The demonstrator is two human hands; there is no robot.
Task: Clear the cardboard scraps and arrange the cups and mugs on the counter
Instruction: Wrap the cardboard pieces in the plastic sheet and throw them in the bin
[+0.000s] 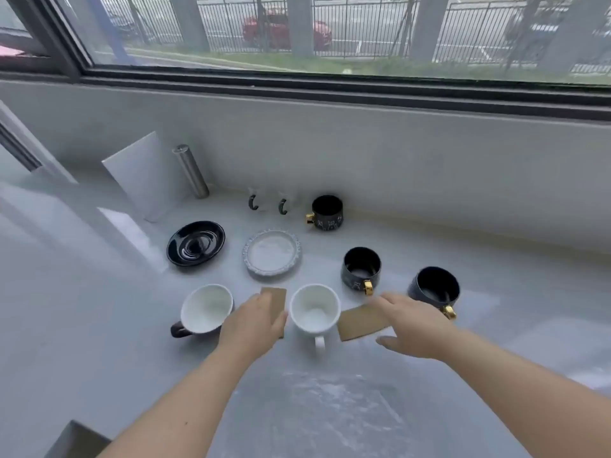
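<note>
Two brown cardboard scraps lie on the grey counter (330, 408). My left hand (253, 322) rests on the left scrap (276, 297), between a white cup with a dark handle (205, 309) and a white mug (314, 310). My right hand (413, 325) hovers with spread fingers over the edge of the right scrap (360, 323). Three black mugs with gold handles stand behind: one near my right hand (433, 287), one in the middle (362, 269), one at the back (327, 213). Whether the left hand grips its scrap I cannot tell.
A black saucer (195, 243) and a clear glass saucer (271, 252) sit behind the white cups. Two clear glass cups with dark handles (267, 203) stand by the wall. A steel cylinder (191, 171) and a white board (145, 176) lean at the back left.
</note>
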